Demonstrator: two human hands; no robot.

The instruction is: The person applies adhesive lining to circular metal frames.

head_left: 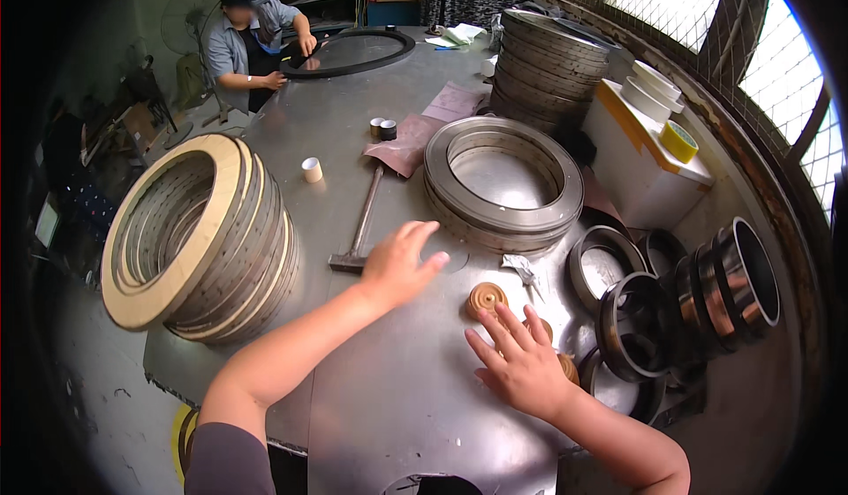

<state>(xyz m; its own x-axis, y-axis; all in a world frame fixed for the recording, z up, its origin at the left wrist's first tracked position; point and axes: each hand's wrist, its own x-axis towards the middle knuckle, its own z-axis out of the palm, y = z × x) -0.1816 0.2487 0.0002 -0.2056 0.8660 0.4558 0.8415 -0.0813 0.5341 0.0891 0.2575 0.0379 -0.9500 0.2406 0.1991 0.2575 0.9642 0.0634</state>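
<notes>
My left hand (397, 265) is open, thumb and fingers apart, with nothing in it. It hovers over the metal table (389, 380), just right of the head of a hammer (366, 211) whose handle points away from me. My right hand (523, 370) is open too, fingers spread over several small brown, ring-grooved round pieces (487, 300). Part of these lies hidden under the hand; whether the fingertips touch them I cannot tell. Beyond both hands lies a short stack of wide metal rings (437, 190). A crumpled white-and-grey scrap (521, 268) is in front of it.
Left stands a leaning stack of large rings (252, 256); right are several dark metal rings (746, 274). A white box (649, 168) carries tape rolls (678, 142). A taller ring stack (543, 71) stands behind. Across the table, a person (243, 49) handles a big black ring (389, 60).
</notes>
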